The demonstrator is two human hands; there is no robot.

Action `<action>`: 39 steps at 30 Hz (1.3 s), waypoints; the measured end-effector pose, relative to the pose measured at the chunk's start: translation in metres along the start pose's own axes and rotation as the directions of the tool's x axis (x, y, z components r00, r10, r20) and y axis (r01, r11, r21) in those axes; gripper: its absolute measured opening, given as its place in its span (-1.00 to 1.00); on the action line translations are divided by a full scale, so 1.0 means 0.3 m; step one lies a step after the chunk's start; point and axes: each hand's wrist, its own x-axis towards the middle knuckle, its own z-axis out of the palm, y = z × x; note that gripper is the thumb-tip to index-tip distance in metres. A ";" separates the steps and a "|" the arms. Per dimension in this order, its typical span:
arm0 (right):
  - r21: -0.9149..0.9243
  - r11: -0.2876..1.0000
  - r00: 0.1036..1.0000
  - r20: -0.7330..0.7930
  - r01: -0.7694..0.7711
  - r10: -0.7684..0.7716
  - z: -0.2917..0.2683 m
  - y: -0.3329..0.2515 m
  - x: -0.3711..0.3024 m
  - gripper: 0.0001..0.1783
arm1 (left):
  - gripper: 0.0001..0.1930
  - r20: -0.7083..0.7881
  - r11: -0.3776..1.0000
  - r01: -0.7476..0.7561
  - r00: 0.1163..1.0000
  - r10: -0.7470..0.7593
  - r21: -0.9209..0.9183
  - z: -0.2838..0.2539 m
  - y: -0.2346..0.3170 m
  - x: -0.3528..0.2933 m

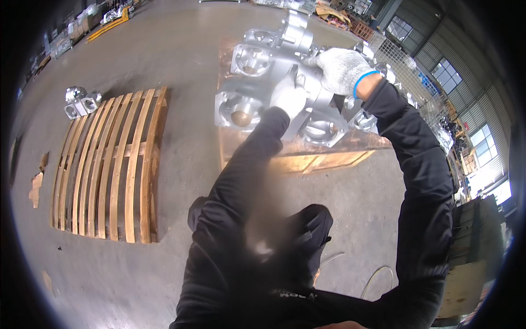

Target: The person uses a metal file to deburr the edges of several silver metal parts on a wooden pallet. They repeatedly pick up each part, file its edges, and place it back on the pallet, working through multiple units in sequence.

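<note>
Both my hands wear white knitted gloves and rest on a silver metal casting (313,88) in the middle of a group of similar parts. My left hand (289,97) is closed at its left side, with the thumb against the metal. My right hand (343,71), its glove cuffed in blue, curls over the casting's upper right; its fingertips are partly hidden. Beside my left hand lies a square-flanged casting (236,107) with a round opening. Another flanged casting (323,129) sits nearer me, and a taller one (296,34) stands at the back.
The castings stand on a wooden platform (307,163). To the left, a slatted wooden pallet (152,170) lies on the grey floor, with a metal part (82,103) at its far left corner. A wire mesh cage (397,57) stands behind on the right. A thin hose (378,272) curves across the floor.
</note>
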 end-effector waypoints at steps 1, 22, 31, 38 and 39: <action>-0.003 1.000 0.998 0.063 -0.007 0.007 -0.007 0.002 0.009 -0.57 | -0.49 0.004 0.999 -0.007 1.000 0.008 -0.042 -0.002 -0.004 0.008; -0.174 0.984 0.987 0.142 -0.048 0.074 -0.037 0.017 0.017 -0.63 | 0.28 -0.027 0.962 -0.022 0.999 0.030 0.273 -0.499 -0.475 0.100; -0.109 0.993 0.988 0.145 -0.038 0.053 0.001 0.035 -0.008 -0.72 | -0.32 -0.142 0.872 0.179 0.982 -0.127 0.456 -0.478 -0.476 0.056; -0.132 0.981 0.989 0.055 0.145 -0.139 0.015 0.038 -0.126 -0.69 | -0.35 -0.242 0.828 0.047 0.964 0.109 0.559 -0.412 -0.412 -0.148; -0.088 0.994 0.992 0.114 0.065 -0.054 -0.015 0.032 -0.157 -0.67 | -0.33 -0.233 0.844 0.076 0.971 0.060 0.531 -0.411 -0.401 -0.164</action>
